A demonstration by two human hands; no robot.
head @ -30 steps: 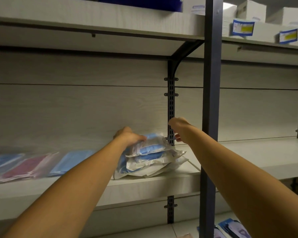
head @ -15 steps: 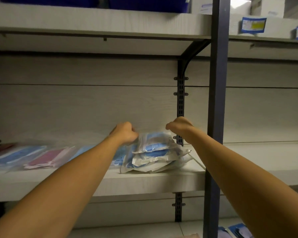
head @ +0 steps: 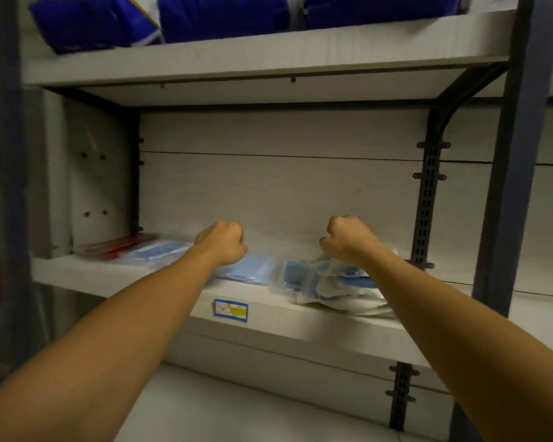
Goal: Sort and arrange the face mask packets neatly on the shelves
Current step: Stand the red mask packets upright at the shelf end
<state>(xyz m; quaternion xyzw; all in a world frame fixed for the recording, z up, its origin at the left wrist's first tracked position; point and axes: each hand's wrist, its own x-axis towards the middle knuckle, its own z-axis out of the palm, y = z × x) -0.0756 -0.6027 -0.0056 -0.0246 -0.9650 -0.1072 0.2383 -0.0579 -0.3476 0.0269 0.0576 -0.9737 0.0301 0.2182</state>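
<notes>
On the middle shelf [head: 160,283] of a pale wood-grain storage unit, two bare forearms reach forward from the bottom corners of the view. The left hand [head: 221,244] is curled into a fist above the shelf; the view is from behind the knuckles, so I cannot tell whether it holds anything. The right hand [head: 348,240] is also curled, and hangs directly over a loose pile of mask packets [head: 329,287], blue masks in clear wrapping, which lies near the shelf's front edge toward its right end. A bit of clear wrapping rises toward this hand, but whether the fingers pinch it is not clear.

Just left of the pile, below the left wrist, a single blue packet [head: 253,268] lies flat on the shelf. Further left along the shelf sits another blue packet [head: 155,252], blurred, and beyond it, at the shelf's far left end, a red packet [head: 118,245].

A small blue-bordered label [head: 231,310] with a yellow patch is stuck to the shelf's front edge, below and between the two hands. Above, on the upper shelf [head: 253,59], lie dark blue bags [head: 224,14]. A dark metal post [head: 511,173] stands at the shelf's right end.
</notes>
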